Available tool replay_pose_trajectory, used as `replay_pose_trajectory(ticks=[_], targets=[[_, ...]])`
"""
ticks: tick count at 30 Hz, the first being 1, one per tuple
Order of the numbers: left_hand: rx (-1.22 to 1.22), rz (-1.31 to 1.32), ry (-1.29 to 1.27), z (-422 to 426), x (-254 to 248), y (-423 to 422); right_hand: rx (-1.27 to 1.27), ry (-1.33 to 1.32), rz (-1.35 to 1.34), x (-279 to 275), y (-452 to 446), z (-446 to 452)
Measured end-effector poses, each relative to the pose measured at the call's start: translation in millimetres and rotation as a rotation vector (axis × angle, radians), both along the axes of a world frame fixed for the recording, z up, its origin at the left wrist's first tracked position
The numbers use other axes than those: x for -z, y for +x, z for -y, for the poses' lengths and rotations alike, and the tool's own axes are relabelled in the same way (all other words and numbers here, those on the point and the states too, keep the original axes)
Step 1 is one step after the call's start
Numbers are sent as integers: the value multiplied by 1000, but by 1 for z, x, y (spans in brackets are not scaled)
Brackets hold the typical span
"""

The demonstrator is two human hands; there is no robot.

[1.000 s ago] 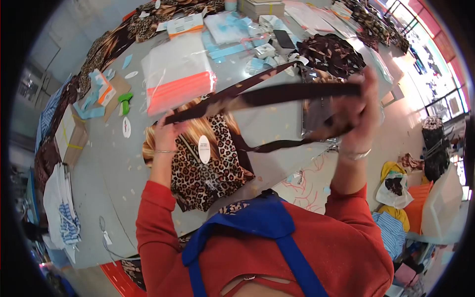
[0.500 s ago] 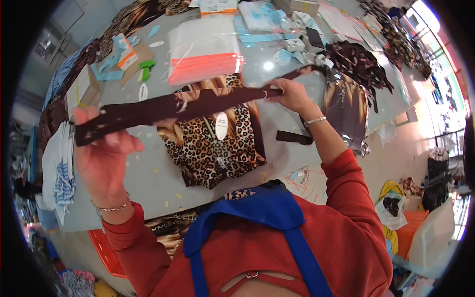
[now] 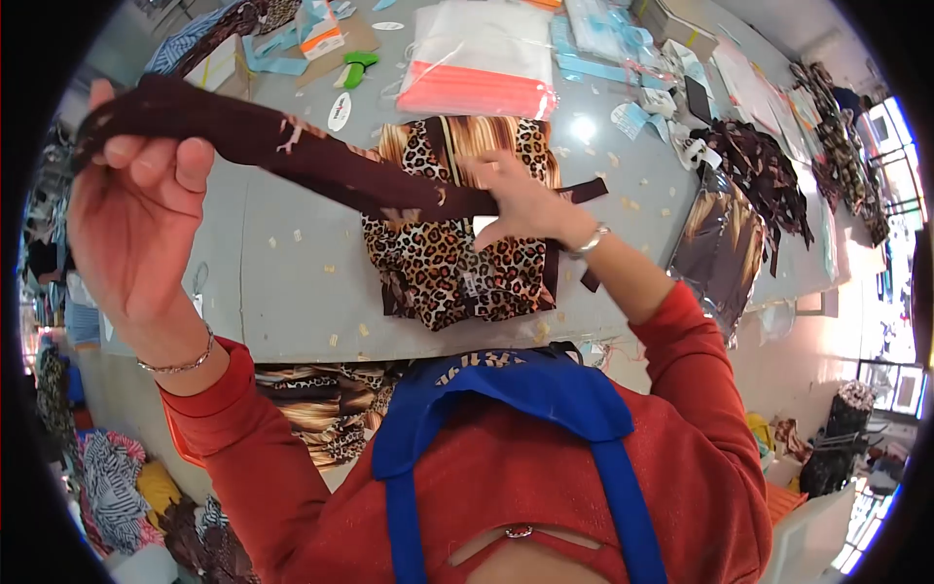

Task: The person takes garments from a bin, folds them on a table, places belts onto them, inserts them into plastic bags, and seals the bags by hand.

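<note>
A long dark brown strap (image 3: 321,165) is stretched across the view above the table. Its left end loops over my left hand (image 3: 141,214), whose fingers are curled round it at the upper left. My right hand (image 3: 525,200) lies over the strap's other part, with fingers spread and the palm down. Beneath the strap lies a folded leopard-print garment (image 3: 467,268), with a white tag partly hidden by my right hand. The strap's free end sticks out to the right of that hand.
Clear plastic bags with a pink band (image 3: 477,88) lie behind the garment. A green tool (image 3: 359,70) and an oval tag (image 3: 340,112) are to their left. At the right are a bagged garment (image 3: 722,243), a dark fabric heap (image 3: 764,175) and a phone (image 3: 698,99).
My left hand has risen up and left with the strap. My right hand has moved left over the garment, and its fingers have opened. The view has shifted.
</note>
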State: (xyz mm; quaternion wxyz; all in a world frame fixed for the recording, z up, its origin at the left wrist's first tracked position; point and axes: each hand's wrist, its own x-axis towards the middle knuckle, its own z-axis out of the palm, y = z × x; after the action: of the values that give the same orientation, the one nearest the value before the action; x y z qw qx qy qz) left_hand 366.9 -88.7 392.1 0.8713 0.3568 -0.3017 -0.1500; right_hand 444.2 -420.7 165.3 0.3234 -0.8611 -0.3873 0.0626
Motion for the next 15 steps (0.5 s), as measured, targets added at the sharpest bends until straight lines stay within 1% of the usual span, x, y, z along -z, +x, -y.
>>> replay_pose_trajectory(ticks=[2,4,6,8,9,10,11,12,13,14,15], targets=[[74,60,-55,6,-11,-3,5,-5,120,12,-10,-36],[104,80,-95,4,-25,-2,-21,-44,-58,13,-20,-59],[46,82,-111,-11,-37,7,-102,7,-67,33,-22,-62],[-54,106,-115,-37,-42,20,-234,-80,-751,9,-17,-50],[-98,20,-170,-70,-30,35,-211,34,-651,-5,-22,-38],[-179,-123,-248,-100,-13,42,-201,-43,-644,-24,-18,-20],[-389,-238,-223,-140,9,55,-131,33,-634,-41,-16,-1],[-538,-311,-130,-171,39,68,-85,188,-459,-49,-13,18],[-433,-522,-158,-190,72,79,-24,349,-507,-69,-11,32],[-556,-580,-124,-201,113,90,-84,542,-498,-86,-7,43],[-539,-672,-103,-197,149,97,-120,734,-533,-102,-3,50]])
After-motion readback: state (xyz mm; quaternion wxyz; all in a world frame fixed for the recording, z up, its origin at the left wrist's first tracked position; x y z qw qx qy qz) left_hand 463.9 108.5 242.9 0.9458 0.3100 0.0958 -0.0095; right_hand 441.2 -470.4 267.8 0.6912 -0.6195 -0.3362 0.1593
